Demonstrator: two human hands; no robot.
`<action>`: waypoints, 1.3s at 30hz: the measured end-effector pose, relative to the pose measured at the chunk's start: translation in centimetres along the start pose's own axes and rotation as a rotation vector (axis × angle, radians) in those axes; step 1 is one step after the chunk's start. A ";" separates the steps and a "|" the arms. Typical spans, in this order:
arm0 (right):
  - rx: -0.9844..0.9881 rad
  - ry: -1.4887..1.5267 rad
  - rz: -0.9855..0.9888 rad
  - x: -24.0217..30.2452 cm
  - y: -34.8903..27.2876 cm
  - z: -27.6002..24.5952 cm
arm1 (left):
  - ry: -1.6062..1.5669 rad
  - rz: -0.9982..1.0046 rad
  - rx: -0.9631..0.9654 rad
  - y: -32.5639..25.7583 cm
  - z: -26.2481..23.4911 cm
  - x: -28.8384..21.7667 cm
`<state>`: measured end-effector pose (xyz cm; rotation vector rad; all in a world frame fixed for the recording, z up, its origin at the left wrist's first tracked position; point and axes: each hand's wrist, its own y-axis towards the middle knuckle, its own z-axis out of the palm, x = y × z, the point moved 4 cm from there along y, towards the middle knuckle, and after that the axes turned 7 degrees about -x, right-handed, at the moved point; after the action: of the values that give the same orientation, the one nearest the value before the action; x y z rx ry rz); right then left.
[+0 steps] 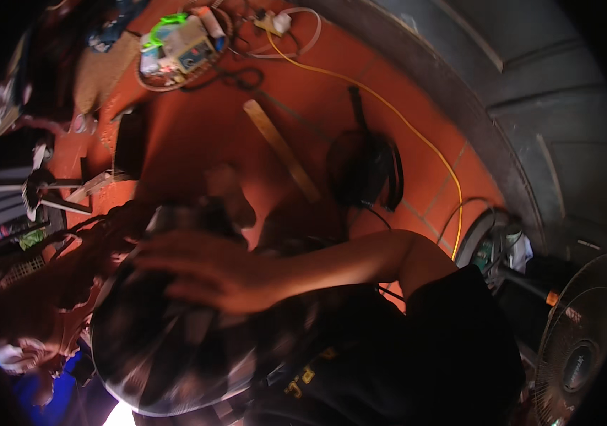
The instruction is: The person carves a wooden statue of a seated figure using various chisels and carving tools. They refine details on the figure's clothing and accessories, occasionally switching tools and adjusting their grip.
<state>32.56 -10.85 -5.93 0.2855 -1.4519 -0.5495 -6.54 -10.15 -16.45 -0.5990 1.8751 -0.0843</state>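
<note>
My right hand reaches leftward across my lap, its forearm bare below a black sleeve. Motion blurs it, but the fingers look stretched out and apart, with nothing visible between them. Beneath and beside it lies a dark, round-edged thing with pale streaks; its kind is too blurred to make out. My left hand does not show. A bare foot rests on the floor just beyond the right hand.
On the red tiled floor lie a wooden stick and a black object with a handle. A round basket of small items stands farther off. A yellow cable curves rightward. A fan stands lower right; a stool is at left.
</note>
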 end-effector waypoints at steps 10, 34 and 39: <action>0.073 -0.023 -0.117 3.5 -4.9 -0.1 | 0.199 -0.060 0.141 0.9 5.4 -3.3; -0.175 -0.897 0.798 -0.7 -11.9 -31.2 | 0.296 -0.054 0.324 0.3 8.8 -2.4; 0.174 -0.801 0.741 -3.5 -7.3 -25.4 | 0.292 -0.048 0.341 0.5 8.6 -2.8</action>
<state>56.13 -18.77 -15.51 -0.3901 -2.2210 0.1064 1.69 -6.54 -17.55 -0.4101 2.0649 -0.5369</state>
